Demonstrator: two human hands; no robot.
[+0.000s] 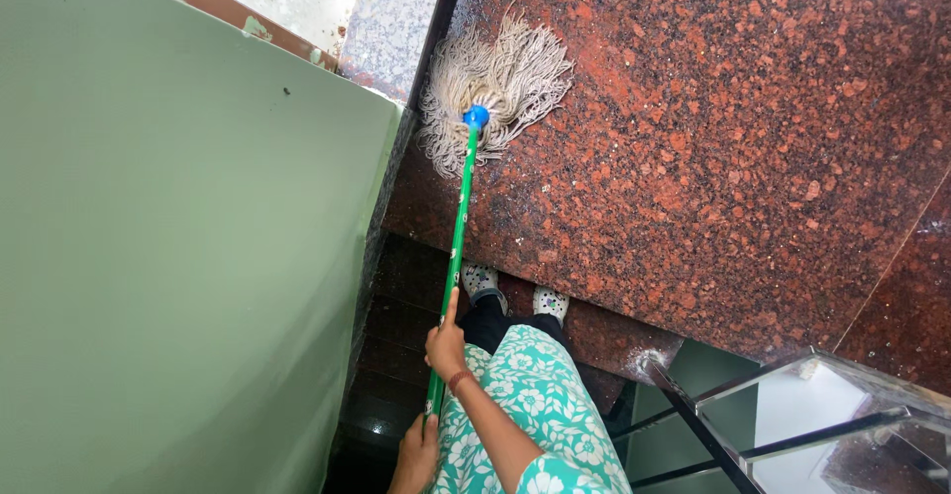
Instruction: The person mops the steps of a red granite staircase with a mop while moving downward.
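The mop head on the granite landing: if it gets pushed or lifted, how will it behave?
The mop head is loose cotton strings splayed flat, so it will probably flop and drag rather than hold shape. The floor looks wet, so the strings may be soaked and heavy. The green handle looks straight and stiff, so pushes should carry through.

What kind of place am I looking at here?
Likely an indoor stairwell landing: red granite floor, dark steps descending beside a green wall, and a metal railing at the lower right.
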